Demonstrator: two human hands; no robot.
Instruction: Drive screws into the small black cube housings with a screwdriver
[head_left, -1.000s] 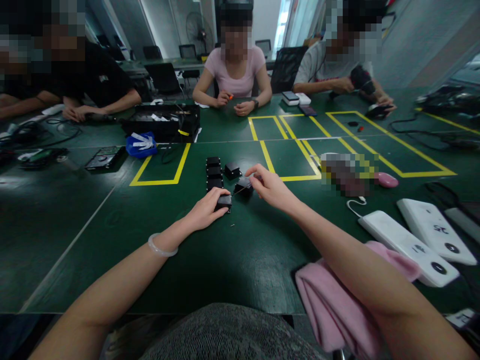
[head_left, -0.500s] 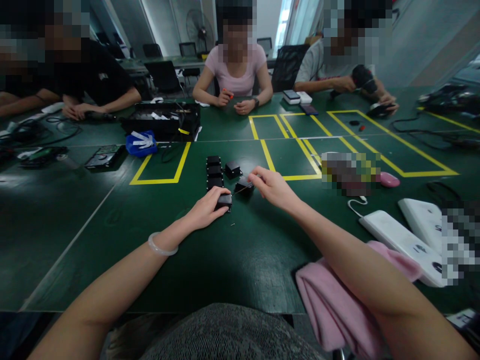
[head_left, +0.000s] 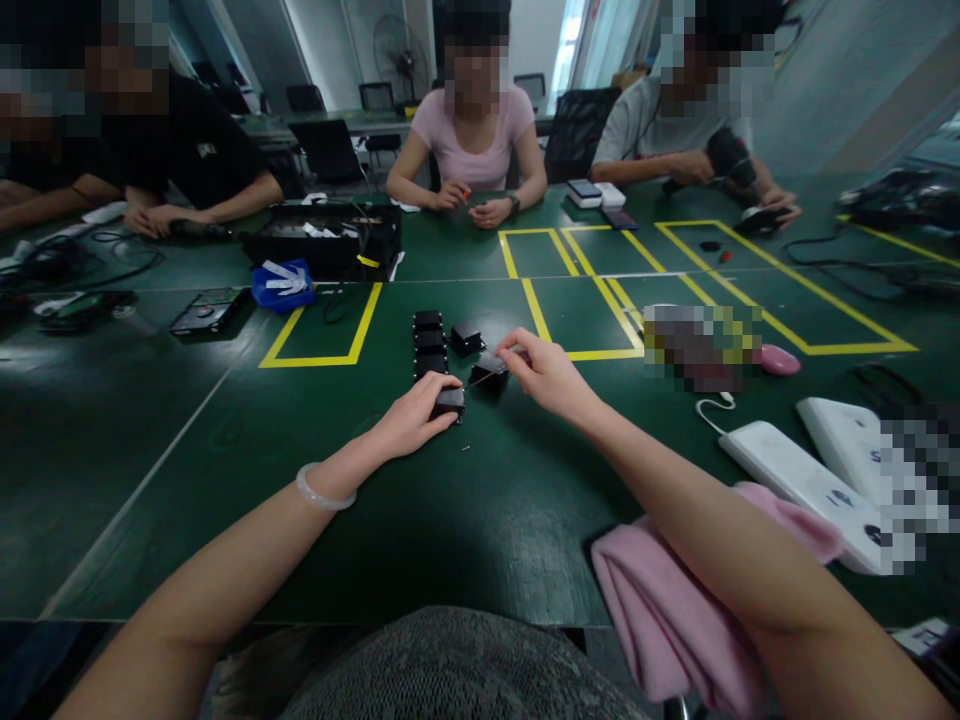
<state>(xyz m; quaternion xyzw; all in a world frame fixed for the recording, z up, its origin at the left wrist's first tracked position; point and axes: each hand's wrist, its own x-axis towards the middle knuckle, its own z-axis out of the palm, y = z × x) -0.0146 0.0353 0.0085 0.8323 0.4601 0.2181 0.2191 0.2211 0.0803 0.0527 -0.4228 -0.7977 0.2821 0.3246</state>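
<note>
My left hand lies curled over a small black box on the green table, holding it down. My right hand is pinched on a thin tool whose tip points at that box. Another small black box sits just under the right hand's fingers. A column of black boxes stands behind my left hand, with one more black box tilted beside it. A tiny dark speck, perhaps a screw, lies in front of the held box.
A pink cloth lies under my right forearm; white flat devices at right. Yellow tape rectangles mark the table. A blue pouch, black tray, a disk drive and cables sit far left. Three people sit opposite.
Nothing much: both hands stay on the box and the tool. The person opposite in pink has moved their hand slightly.
</note>
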